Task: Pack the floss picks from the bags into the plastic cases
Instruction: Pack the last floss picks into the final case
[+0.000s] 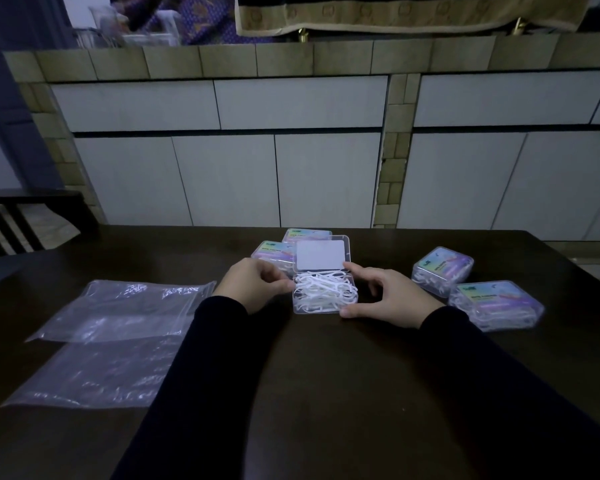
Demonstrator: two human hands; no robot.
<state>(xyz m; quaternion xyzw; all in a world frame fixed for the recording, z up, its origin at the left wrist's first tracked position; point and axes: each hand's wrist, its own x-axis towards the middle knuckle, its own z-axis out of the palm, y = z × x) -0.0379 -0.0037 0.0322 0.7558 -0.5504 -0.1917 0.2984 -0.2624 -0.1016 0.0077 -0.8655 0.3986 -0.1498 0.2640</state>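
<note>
Left hand (253, 284) and right hand (385, 296) grip the full open case (324, 296) at both sides, apparently steadying it to close its raised lid (321, 258)

A dark brown wooden bench (326, 393) fills the lower half of the view. Behind it stands a low wall of tan tiles (392, 140) framing white panels (222, 178), and a dark slatted wooden chair (21, 220) sits at the left. Above the wall hangs a dark cloth with a gold patterned border (395, 15).
</note>
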